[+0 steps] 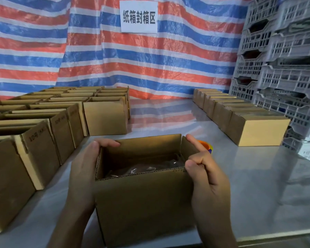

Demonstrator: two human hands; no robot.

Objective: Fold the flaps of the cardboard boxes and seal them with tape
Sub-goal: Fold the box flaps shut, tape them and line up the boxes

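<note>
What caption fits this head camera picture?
Open cardboard box held by the left hand and right hand on a metal table.

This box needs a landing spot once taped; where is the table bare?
Bare steel runs up the middle of the table, between the open boxes on the left and the sealed row on the right, and nearer, right of the right hand. The left side is packed.

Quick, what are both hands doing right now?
Left hand: grips the open box by its left edge.
Right hand: pinches the box's right flap.
</note>
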